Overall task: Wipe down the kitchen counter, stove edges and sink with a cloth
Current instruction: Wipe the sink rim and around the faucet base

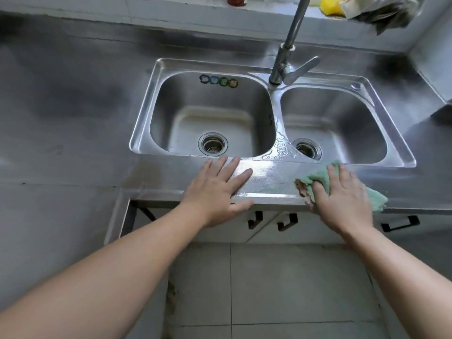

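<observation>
Green cloth, nubby, brown-stained at edge, being pressed flat on counter front strip at 6 o'clock of sink by right hand, fingers spread, nothing gripped. Left hand being splayed flat, empty, probably for bracing. Steel being seen as brushed, wet near divider.
</observation>
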